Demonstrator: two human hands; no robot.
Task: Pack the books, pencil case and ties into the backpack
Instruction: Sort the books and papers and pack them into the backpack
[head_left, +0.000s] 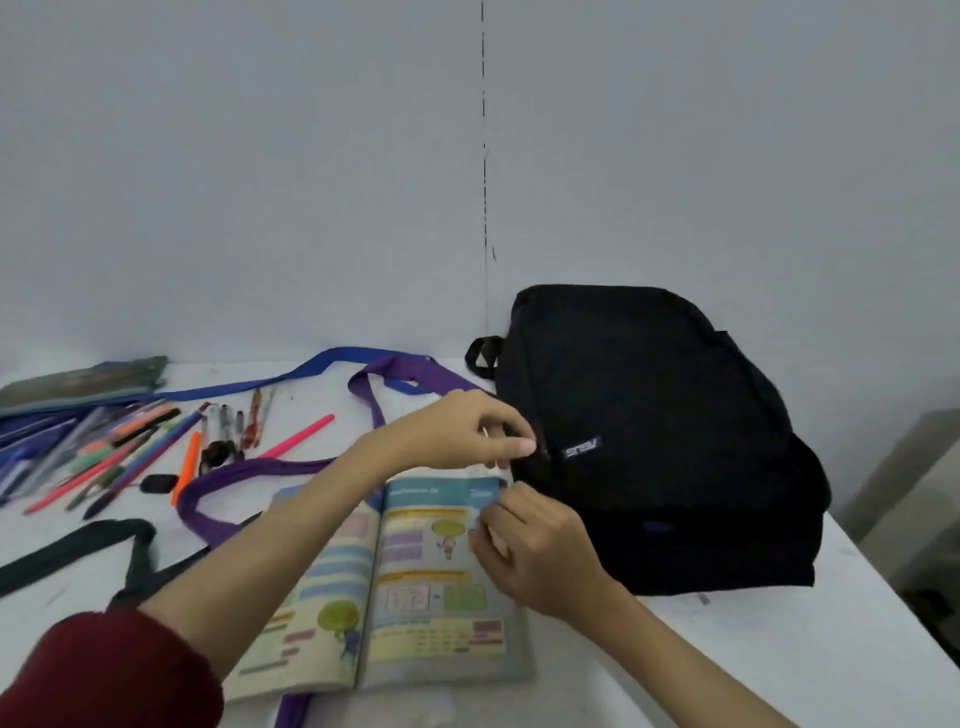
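head view: the black backpack (654, 441) lies flat on the white counter (727, 649), its long axis running away toward the grey wall (260, 182). at its near-left edge the left hand (467, 431) pinches something dark, blurred; the right hand (535, 551), fingers curled, meets the open book (384, 587) just left of the backpack. ties (270, 478) and pencil case (78, 387) lie further left.

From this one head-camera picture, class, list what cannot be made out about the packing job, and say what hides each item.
Head view only:
1. Black fabric backpack: whether its zip is open; left hand and right hand cover that edge.
2. What the left hand's fingers pinch: too small, blurred.
3. Open colourful textbook: print blurred; the arms cross it.
4. Grey-green flat pencil case: cut by the left edge.
5. Purple fabric tie: partly under the textbook.
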